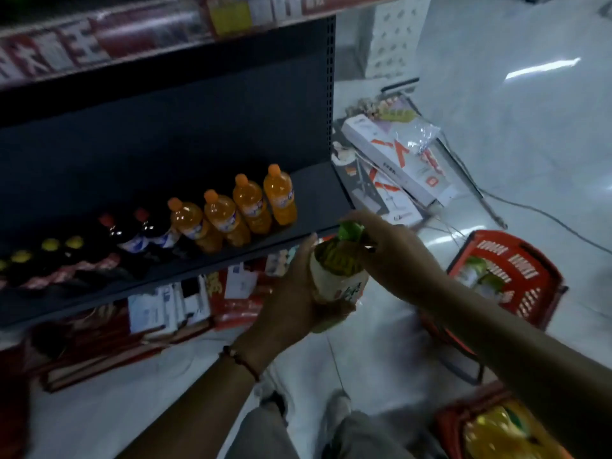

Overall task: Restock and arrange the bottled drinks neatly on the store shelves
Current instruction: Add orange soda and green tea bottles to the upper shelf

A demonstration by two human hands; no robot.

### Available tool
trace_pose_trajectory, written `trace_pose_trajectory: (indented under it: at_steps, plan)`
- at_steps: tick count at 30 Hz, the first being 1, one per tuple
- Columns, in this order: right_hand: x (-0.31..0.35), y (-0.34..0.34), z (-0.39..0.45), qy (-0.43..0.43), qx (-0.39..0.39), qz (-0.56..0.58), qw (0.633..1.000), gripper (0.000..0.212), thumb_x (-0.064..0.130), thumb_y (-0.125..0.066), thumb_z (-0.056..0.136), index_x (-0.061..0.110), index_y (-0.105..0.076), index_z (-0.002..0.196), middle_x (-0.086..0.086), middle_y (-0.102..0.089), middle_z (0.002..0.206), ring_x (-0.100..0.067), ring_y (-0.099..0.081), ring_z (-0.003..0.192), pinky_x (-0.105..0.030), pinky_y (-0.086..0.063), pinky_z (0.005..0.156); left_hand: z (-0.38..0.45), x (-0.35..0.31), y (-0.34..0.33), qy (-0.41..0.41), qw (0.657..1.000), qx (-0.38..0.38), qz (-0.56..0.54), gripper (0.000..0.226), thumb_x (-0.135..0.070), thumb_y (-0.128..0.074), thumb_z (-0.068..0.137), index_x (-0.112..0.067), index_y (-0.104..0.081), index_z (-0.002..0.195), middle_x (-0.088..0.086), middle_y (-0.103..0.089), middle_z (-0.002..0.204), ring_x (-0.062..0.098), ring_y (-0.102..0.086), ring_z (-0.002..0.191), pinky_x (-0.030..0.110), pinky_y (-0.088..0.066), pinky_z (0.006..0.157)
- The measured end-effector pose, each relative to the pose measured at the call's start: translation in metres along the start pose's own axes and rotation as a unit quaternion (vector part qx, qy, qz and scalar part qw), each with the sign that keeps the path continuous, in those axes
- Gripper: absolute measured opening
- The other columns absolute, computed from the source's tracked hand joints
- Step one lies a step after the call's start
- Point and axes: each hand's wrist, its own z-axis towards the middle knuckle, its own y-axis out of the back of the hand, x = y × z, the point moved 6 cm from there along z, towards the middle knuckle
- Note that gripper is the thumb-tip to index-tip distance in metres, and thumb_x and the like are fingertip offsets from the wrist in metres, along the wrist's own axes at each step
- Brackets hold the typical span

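Two hands meet on one bottle (337, 276) in front of the dark shelf (308, 190), just below its front edge. I see my left hand (298, 293) curled round the lower body, thumb on one side, fingers wrapped under the pale label; a red cord sits at that wrist. My right hand (387, 246) comes in from the right and closes over the neck, fingers bent around the green cap (350, 230), though blur hides how tightly they pinch. The bottle is tilted, cap pointing up toward the shelf. On the shelf stand four orange bottles (231, 210) in a row, orange caps up, with an open stretch of shelf to their right. Left of them are two dark bottles (139, 233) with red caps, then yellow caps (63, 243) farther left in shadow. On the floor at right a red basket (516, 260) holds more green-capped bottles. Another basket (496, 432) sits near my feet, its yellowish contents too blurred to tell. Boxes (397, 160) lie heaped beyond the shelf end.
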Motion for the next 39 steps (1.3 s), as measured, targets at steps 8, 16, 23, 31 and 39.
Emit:
trace_pose_trajectory:
  at_steps: [8,16,23,31,39]
  plan:
    - [0.038,0.047,-0.111,-0.060,-0.027,0.300,0.952,0.032,0.034,-0.062,0.087,0.038,-0.052,0.118,0.010,-0.065,0.114,-0.002,-0.064,0.105,-0.021,-0.057,0.079,-0.097,-0.088,-0.006,-0.008,0.997,-0.005,-0.082,0.092,-0.040,-0.086,0.063,-0.050,-0.033,0.138,-0.027,-0.052,0.128,-0.002,-0.052,0.121,0.036,-0.055,0.096]
    - [0.054,-0.001,-0.154,-0.078,0.178,0.543,0.817,0.078,0.037,-0.081,0.070,0.028,-0.043,0.138,-0.003,-0.062,0.129,-0.025,-0.059,0.120,-0.036,-0.055,0.088,-0.116,-0.140,0.033,-0.039,0.964,-0.044,-0.260,0.080,-0.013,-0.082,0.065,-0.023,-0.044,0.134,0.003,-0.067,0.119,0.027,-0.066,0.113,0.043,-0.060,0.081]
    - [0.131,0.019,-0.100,0.034,0.171,0.479,0.861,0.081,0.010,-0.079,0.073,0.018,-0.034,0.140,-0.006,-0.063,0.123,-0.029,-0.062,0.115,-0.037,-0.057,0.082,-0.122,-0.183,0.109,-0.095,0.941,-0.161,-0.282,0.080,-0.008,-0.080,0.068,-0.020,-0.037,0.134,0.007,-0.069,0.111,0.029,-0.070,0.103,0.035,-0.060,0.072]
    - [0.220,0.026,-0.029,0.101,0.121,0.443,0.883,0.073,0.010,-0.082,0.072,0.027,-0.047,0.133,-0.003,-0.067,0.120,-0.023,-0.067,0.107,-0.033,-0.057,0.081,-0.114,-0.203,0.209,-0.154,0.930,-0.211,-0.258,0.060,-0.014,-0.073,0.076,-0.020,-0.039,0.125,-0.001,-0.070,0.106,0.020,-0.071,0.098,0.030,-0.059,0.073]
    - [0.282,0.036,0.045,0.146,0.056,0.440,0.884,0.072,-0.007,-0.072,0.074,0.025,-0.048,0.133,-0.001,-0.070,0.116,-0.019,-0.069,0.103,-0.027,-0.058,0.075,-0.084,-0.231,0.305,-0.239,0.936,-0.213,-0.144,0.055,-0.015,-0.076,0.074,-0.025,-0.056,0.124,-0.006,-0.073,0.111,0.012,-0.071,0.102,0.027,-0.060,0.074]
